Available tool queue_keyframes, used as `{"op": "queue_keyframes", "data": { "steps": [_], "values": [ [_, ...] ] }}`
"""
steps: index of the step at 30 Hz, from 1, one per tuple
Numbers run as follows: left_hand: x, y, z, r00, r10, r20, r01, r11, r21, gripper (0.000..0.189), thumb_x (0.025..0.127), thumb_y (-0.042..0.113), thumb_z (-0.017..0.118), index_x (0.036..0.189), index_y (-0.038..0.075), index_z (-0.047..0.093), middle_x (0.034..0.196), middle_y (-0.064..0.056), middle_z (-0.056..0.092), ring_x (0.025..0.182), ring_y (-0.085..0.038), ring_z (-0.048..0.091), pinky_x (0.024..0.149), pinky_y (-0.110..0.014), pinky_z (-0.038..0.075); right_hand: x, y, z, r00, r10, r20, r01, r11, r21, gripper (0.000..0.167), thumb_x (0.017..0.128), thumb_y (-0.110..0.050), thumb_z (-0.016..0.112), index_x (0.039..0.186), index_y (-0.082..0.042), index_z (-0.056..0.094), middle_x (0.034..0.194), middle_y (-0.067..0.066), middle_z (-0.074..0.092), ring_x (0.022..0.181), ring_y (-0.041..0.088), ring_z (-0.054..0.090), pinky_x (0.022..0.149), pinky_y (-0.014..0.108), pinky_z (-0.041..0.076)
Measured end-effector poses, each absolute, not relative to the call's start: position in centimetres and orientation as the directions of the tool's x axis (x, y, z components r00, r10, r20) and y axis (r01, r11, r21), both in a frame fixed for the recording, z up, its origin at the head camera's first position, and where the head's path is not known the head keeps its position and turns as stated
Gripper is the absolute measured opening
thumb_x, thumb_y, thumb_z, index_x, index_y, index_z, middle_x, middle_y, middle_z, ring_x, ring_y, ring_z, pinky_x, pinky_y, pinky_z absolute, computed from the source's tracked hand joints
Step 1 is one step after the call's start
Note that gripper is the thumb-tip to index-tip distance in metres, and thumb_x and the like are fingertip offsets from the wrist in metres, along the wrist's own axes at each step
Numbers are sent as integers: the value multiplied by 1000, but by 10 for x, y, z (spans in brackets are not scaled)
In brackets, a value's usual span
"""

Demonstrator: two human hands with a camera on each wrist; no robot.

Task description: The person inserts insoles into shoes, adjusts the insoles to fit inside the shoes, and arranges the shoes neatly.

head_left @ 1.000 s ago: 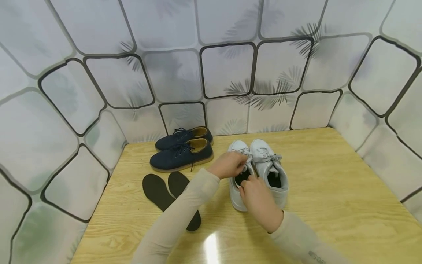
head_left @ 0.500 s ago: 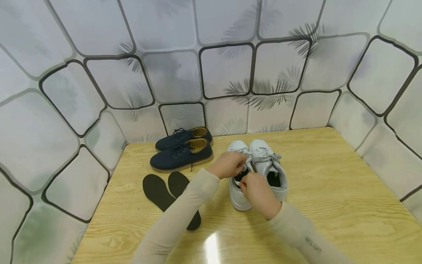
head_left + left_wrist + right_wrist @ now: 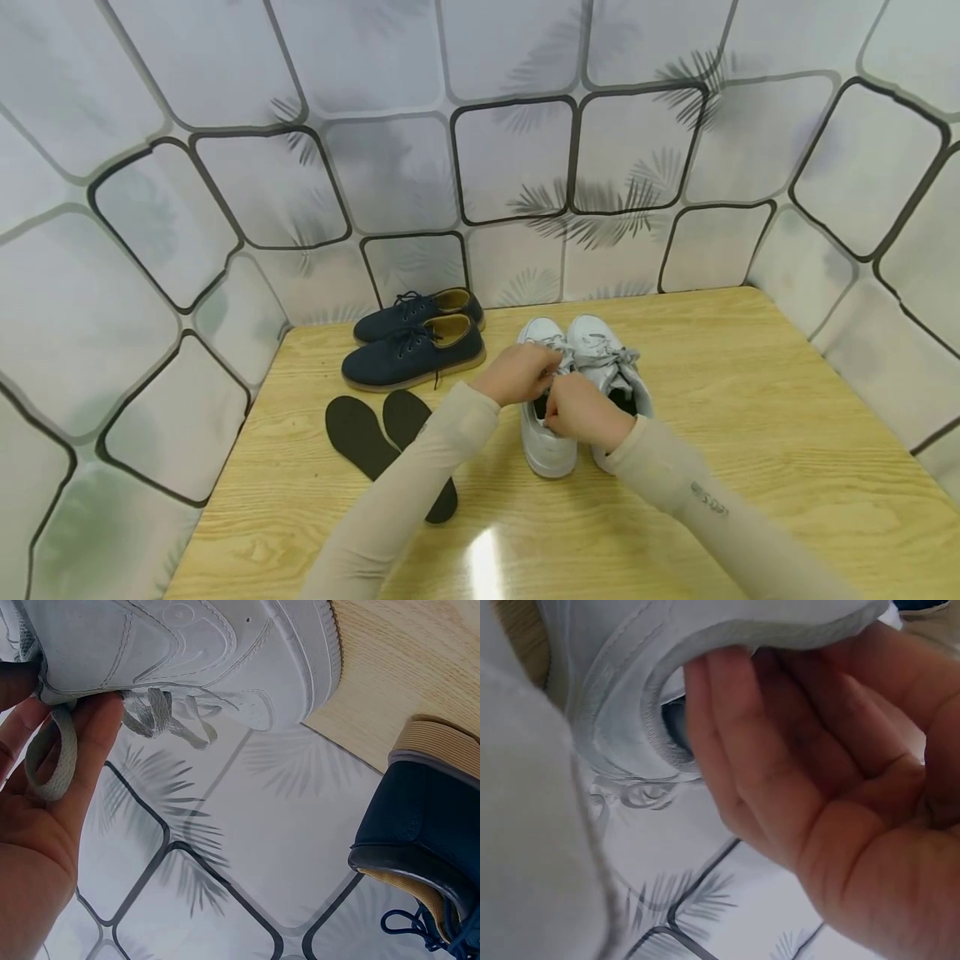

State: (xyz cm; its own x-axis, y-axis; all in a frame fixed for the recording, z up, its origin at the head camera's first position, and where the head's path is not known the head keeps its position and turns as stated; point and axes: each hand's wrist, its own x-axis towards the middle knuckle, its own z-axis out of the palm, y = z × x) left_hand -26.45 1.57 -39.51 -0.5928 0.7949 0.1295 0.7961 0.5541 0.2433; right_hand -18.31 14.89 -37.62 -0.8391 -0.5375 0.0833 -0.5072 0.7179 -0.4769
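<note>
On the table (image 3: 750, 467), left of the sneakers (image 3: 550, 450), insoles (image 3: 356, 429) lie before the other shoes (image 3: 401, 363).

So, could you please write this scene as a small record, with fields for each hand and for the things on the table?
Left hand: grips the left white shoe near its laces
Right hand: fingers at that shoe's opening; exact hold unclear
Right white shoe: beside the left one, toe toward the wall
Navy shoes: one pair, left of the white shoes, toes pointing left
Dark insoles: two, partly hidden by the left sleeve
Table: light wood grain
</note>
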Motion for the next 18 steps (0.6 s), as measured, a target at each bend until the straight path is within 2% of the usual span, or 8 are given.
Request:
{"op": "queue_keyframes", "data": {
  "steps": [3, 5, 8, 10, 14, 16, 18],
  "values": [
    [-265, 15, -396, -592, 794, 136, 797, 553, 241, 27, 90, 5, 61, 70, 15, 46, 61, 4, 40, 58, -11, 40, 55, -21, 30, -189, 149, -375, -826, -562, 52, -518, 718, -465, 25, 75, 2, 76, 53, -7, 68, 48, -5, 57, 45, 2, 46, 47, 17, 39],
    [-266, 15, -397, -590, 795, 139, 800, 553, 234, 25, 90, 6, 61, 71, 15, 47, 62, 4, 42, 58, -11, 41, 55, -22, 31, -192, 148, -376, -823, -568, 18, -507, 720, -474, 31, 76, 4, 74, 49, -7, 64, 44, -7, 51, 41, 1, 40, 44, 16, 35],
    [-266, 14, -396, -589, 797, 134, 801, 555, 227, 23, 90, 5, 61, 72, 15, 49, 64, 4, 45, 59, -12, 42, 56, -23, 32, -195, 147, -377, -817, -576, -18, -495, 716, -492, 46, 74, 10, 67, 40, -13, 47, 39, -13, 30, 40, 1, 21, 44, 16, 21],
    [-265, 15, -396, -590, 797, 128, 800, 556, 226, 22, 89, 6, 61, 73, 15, 50, 64, 3, 46, 60, -12, 42, 56, -23, 33, -196, 146, -378, -814, -579, -51, -480, 719, -503, 51, 73, 14, 60, 40, -17, 36, 41, -14, 19, 43, 2, 12, 45, 18, 16],
    [-264, 15, -396, -594, 795, 122, 797, 560, 227, 21, 89, 5, 62, 73, 15, 51, 65, 3, 47, 60, -13, 42, 57, -24, 33, -197, 146, -379, -801, -591, -94, -479, 728, -490, 52, 73, 16, 55, 43, -19, 30, 43, -12, 15, 45, 3, 9, 47, 19, 14],
    [-264, 16, -397, -594, 795, 125, 797, 560, 225, 22, 89, 4, 62, 72, 15, 50, 64, 3, 46, 60, -12, 41, 57, -24, 33, -196, 146, -378, -793, -604, -85, -502, 725, -471, 49, 73, 16, 56, 42, -16, 37, 42, -13, 20, 44, 3, 13, 46, 18, 17],
    [-264, 16, -397, -588, 799, 125, 802, 555, 221, 23, 89, 4, 61, 72, 14, 48, 64, 3, 45, 60, -13, 40, 57, -24, 32, -194, 146, -376, -785, -609, -115, -499, 730, -467, 45, 73, 18, 55, 45, -12, 38, 45, -9, 21, 46, 5, 14, 48, 20, 17]
  ]
}}
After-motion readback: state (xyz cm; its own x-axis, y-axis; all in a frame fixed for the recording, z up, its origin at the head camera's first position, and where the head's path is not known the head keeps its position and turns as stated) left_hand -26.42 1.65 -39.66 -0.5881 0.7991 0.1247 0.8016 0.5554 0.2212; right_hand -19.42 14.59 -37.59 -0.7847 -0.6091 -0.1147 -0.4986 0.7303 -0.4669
